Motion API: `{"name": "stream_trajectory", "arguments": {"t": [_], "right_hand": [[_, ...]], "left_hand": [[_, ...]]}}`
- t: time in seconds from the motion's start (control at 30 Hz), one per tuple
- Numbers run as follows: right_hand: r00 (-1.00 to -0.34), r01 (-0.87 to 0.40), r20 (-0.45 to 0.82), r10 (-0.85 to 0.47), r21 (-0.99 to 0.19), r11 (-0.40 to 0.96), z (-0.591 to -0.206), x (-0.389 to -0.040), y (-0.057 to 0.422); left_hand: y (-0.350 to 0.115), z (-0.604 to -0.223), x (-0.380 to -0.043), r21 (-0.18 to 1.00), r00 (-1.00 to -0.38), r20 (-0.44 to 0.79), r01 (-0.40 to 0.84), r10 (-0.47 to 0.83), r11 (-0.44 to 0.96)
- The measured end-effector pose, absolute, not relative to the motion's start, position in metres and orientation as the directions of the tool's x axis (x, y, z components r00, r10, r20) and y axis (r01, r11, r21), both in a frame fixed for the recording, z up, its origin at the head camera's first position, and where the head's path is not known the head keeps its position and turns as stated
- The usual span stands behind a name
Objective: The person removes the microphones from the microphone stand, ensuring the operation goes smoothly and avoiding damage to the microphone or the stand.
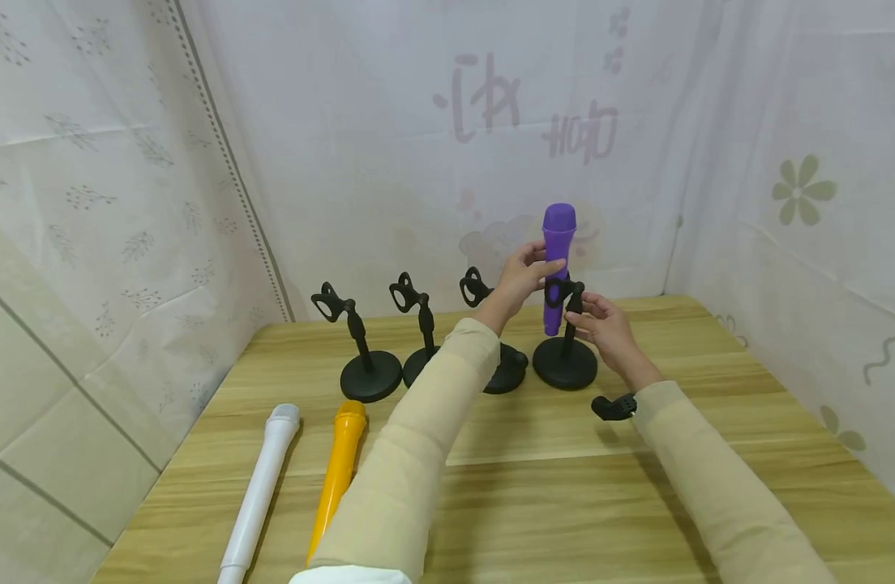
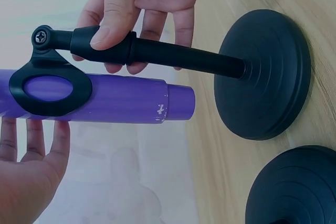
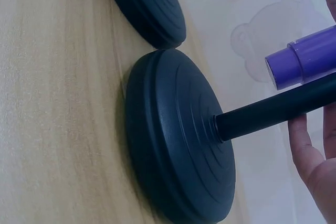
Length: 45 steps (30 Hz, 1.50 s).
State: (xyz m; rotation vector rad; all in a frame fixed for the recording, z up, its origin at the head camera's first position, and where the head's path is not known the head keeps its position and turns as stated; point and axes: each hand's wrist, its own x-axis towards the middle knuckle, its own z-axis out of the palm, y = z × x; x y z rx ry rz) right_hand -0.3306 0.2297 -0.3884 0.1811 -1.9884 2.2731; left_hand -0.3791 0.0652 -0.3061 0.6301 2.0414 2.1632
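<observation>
A purple microphone (image 1: 560, 221) stands nearly upright in the clip of the rightmost black microphone stand (image 1: 565, 369). My left hand (image 1: 520, 282) holds the microphone's body, thumb across the near side. In the left wrist view, the clip's oval ring (image 2: 51, 95) lies against the purple barrel, and the microphone's tail end hangs past it, apart from the round base. My right hand (image 1: 612, 334) grips the stand's pole, with the thumb on its thicker collar (image 2: 102, 44) in the left wrist view. The right wrist view shows the base (image 3: 181, 140) flat on the table.
Left of this stand, three similar black stands, including the leftmost one (image 1: 370, 375), line the table's back with bare clips. A white microphone (image 1: 258, 495) and an orange microphone (image 1: 338, 466) lie at the front left. A printed curtain (image 1: 360, 162) hangs behind the wooden table (image 1: 535, 503).
</observation>
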Motion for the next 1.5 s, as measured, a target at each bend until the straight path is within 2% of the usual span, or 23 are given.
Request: {"name": "stream_trajectory", "arguments": {"t": [0.17,0.83,1.2,1.5], "right_hand": [[-0.984,-0.167,0.174,-0.023,-0.969,-0.181,-0.383,-0.325,0.233],[-0.948,-0.189,0.230,-0.219,-0.962,-0.196,-0.380,-0.309,0.238],[-0.926,-0.187,0.238,-0.293,-0.964,-0.191,-0.373,-0.291,0.236],[-0.917,-0.189,0.233,-0.323,-0.969,-0.162,-0.368,-0.275,0.236]], "left_hand": [[0.063,-0.300,-0.373,0.974,-0.909,0.224,0.202,0.352,-0.098],[0.043,-0.293,-0.346,0.979,-0.883,0.205,0.194,0.421,-0.068],[0.029,-0.272,-0.302,0.976,-0.883,0.208,0.214,0.420,-0.034],[0.029,-0.286,-0.299,0.966,-0.881,0.255,0.246,0.398,-0.073]]}}
